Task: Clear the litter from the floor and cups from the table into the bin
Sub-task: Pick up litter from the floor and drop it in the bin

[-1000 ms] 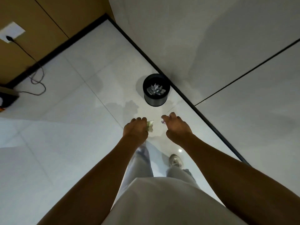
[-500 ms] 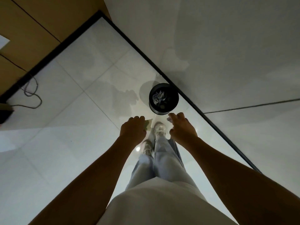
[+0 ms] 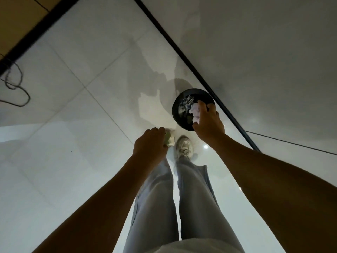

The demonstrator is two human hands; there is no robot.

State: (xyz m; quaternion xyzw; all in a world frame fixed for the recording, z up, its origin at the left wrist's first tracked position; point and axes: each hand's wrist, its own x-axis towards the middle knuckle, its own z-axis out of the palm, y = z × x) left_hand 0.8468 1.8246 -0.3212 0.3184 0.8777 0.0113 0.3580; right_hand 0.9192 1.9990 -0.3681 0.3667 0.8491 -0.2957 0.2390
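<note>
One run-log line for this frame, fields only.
phase: dropping litter | right hand: holds crumpled paper over bin | left hand: holds green scrap, short of bin

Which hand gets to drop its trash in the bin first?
Probably the right hand: it holds a crumpled paper directly over the open bin. The left hand, gripping a greenish scrap, is short of the rim.

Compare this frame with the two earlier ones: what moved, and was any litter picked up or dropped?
The person walked up to the black bin, which now lies just beyond their shoe. The right hand reached forward over the bin's opening, gripping its pale crumpled paper. The left hand stayed back, short of the bin, holding its greenish scrap. Nothing was dropped or newly picked up.
</note>
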